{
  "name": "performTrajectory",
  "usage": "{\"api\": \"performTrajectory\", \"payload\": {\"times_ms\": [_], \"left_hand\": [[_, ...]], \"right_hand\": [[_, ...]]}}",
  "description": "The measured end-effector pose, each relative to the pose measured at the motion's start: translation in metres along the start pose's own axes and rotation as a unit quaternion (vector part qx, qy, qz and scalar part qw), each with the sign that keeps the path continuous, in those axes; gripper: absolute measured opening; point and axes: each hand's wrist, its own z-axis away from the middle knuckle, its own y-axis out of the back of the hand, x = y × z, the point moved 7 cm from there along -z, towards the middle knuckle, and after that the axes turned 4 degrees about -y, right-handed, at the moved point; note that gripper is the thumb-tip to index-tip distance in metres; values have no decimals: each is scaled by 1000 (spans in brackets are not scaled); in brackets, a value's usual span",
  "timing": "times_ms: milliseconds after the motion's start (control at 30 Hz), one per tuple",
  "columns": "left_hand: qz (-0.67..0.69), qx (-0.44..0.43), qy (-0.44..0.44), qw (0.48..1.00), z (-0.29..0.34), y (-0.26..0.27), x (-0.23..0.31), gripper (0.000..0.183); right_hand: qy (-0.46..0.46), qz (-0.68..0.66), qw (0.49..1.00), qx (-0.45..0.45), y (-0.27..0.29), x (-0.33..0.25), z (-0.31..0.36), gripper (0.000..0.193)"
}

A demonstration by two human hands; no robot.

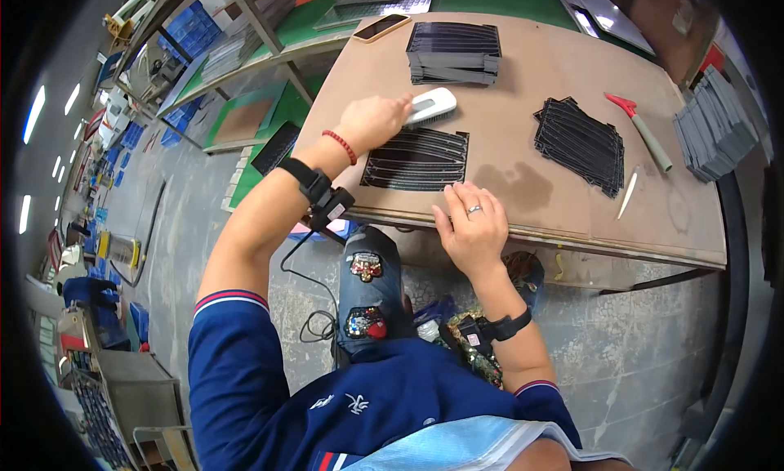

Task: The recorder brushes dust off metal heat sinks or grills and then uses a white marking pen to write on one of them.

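My left hand (374,121) is closed round a white scrubbing brush (433,103), whose bristles face down. The brush is at the far edge of a flat black slotted panel (416,162) lying on the table; I cannot tell whether the bristles touch the panel. My right hand (475,226), with a ring on one finger, lies at the table's front edge with fingers stretched out. Its fingertips are at the panel's near right corner, and nothing is seen in its grasp. Further right lies a loose, fanned pile of similar black panels (580,144).
A neat stack of black panels (453,54) stands at the table's (523,103) far side, beside a phone (381,28). To the right are a red-headed tool (641,129), a thin white blade-like tool (628,193) and a grey stack (712,124). Shelving (269,58) stands left.
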Motion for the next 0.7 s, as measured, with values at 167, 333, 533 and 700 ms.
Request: {"api": "performTrajectory", "payload": {"times_ms": [167, 333, 533, 700], "left_hand": [[89, 25, -125, 988, 15, 6, 77, 31], [11, 16, 17, 1000, -14, -2, -6, 26], [27, 0, -116, 993, 10, 9, 84, 29], [18, 6, -11, 1000, -14, -5, 17, 27]], "right_hand": [[-18, 4, 1000, -14, 0, 4, 3, 30], [-3, -2, 1000, 3, 1, 1, 2, 30], [-23, 4, 1000, -1, 5, 1, 0, 28], [0, -6, 1000, 18, 2, 4, 4, 29]]}}
